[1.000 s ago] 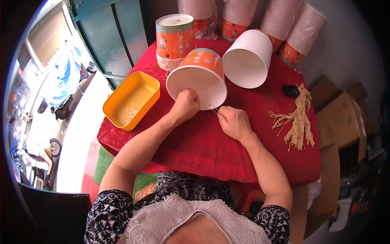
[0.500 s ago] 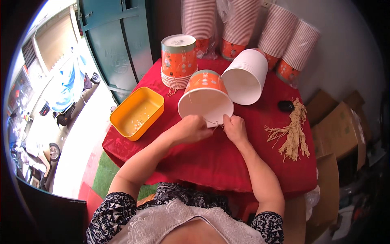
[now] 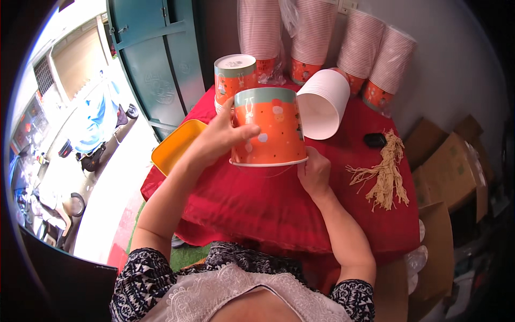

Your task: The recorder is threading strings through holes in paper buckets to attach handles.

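Note:
An orange paper bucket (image 3: 271,129) with a pale green band and printed figures is raised over the table, rim down. At its left side is my left hand (image 3: 222,131), closed on it with the thumb lying across the front wall. My right hand (image 3: 315,170) grips the white rim at the lower right; some of its fingers are hidden. A thin string droops faintly under the rim. Behind stand an upturned stack of orange buckets (image 3: 234,75), partly covered by the held one, and a white stack of buckets (image 3: 325,99) lying on its side.
The red-covered table (image 3: 268,209) carries a yellow tub (image 3: 177,142) at left, partly behind my forearm. To the right lie a bundle of beige strings (image 3: 387,180) and a small black object (image 3: 374,140). Tall bucket stacks (image 3: 311,35) line the wall; cardboard boxes (image 3: 450,172) sit beyond.
The bucket has tipped up, so its outer wall faces me instead of its opening. My left hand has moved from the rim up to the bucket's left side; the right stays at the rim.

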